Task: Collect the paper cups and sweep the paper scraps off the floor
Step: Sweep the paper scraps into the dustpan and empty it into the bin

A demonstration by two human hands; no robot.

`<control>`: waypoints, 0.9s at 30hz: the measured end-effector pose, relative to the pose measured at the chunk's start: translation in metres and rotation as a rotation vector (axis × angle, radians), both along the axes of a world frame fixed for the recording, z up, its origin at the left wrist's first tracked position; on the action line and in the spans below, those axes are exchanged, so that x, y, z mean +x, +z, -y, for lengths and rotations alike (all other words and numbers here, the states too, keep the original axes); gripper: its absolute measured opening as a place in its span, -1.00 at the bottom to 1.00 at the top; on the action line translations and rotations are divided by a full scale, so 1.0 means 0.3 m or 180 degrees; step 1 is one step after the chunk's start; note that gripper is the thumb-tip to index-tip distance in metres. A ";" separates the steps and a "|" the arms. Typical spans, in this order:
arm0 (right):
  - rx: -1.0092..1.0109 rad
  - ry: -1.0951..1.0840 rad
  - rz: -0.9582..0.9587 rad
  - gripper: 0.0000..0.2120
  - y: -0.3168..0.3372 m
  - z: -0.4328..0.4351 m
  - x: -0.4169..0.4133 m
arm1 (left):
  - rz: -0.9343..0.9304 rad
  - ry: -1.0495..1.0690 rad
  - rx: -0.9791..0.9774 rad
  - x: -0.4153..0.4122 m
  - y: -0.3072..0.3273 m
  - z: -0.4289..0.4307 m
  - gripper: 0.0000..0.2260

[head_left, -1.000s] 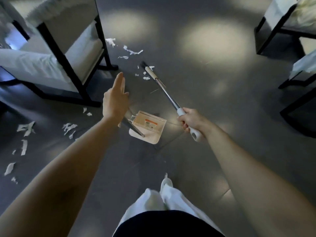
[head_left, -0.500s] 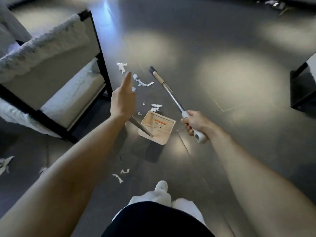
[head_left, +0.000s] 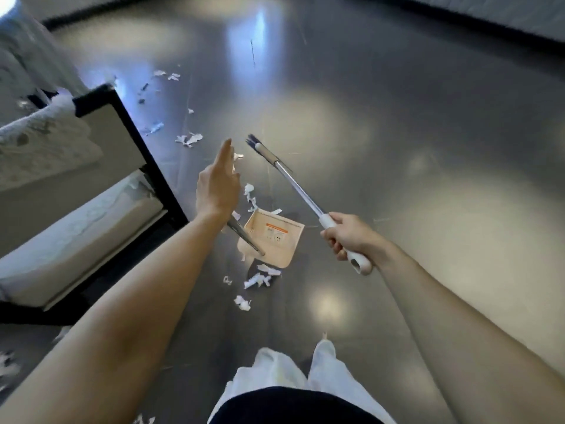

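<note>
Grey floor, black-framed chair beside scraps

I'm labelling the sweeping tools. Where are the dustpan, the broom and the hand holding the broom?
Dustpan [head_left: 286, 250]: head view, on the pan's beige inner surface.
Broom [head_left: 301, 191]: head view, on the metal shaft.
Right hand [head_left: 348, 237]: head view, on the middle of the hand gripping the white handle.
</note>
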State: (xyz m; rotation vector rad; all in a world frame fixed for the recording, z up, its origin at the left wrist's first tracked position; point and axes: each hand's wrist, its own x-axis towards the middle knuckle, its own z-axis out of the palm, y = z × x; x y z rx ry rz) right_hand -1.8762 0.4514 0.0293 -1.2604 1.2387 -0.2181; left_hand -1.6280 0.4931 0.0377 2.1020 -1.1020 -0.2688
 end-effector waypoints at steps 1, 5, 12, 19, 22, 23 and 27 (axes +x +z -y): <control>0.0009 0.0083 -0.0016 -0.85 0.011 0.117 0.010 | -0.0015 0.0062 0.0044 0.009 0.005 0.092 -0.42; 0.0031 0.0439 -0.0049 -0.83 0.052 0.558 0.122 | 0.0220 0.0580 0.0155 0.087 0.020 0.418 -0.44; 0.0125 0.0873 -0.0127 -0.73 0.011 1.349 0.435 | 0.0198 0.1004 0.0113 0.349 -0.033 1.104 -0.44; 0.0198 0.1243 -0.0097 -0.85 0.077 2.085 0.789 | -0.0004 0.1171 0.0070 0.678 0.029 1.760 -0.45; 0.0155 0.1382 -0.0104 -0.85 0.063 2.384 0.972 | 0.0220 0.1306 0.0192 0.838 0.049 2.020 -0.44; 0.0137 0.1426 -0.0110 -0.84 0.051 2.492 1.043 | 0.0173 0.1365 0.0142 0.898 0.045 2.112 -0.44; -0.0022 0.1700 -0.0151 -0.85 -0.006 2.925 1.361 | 0.0044 0.1672 0.0019 1.139 0.006 2.517 -0.43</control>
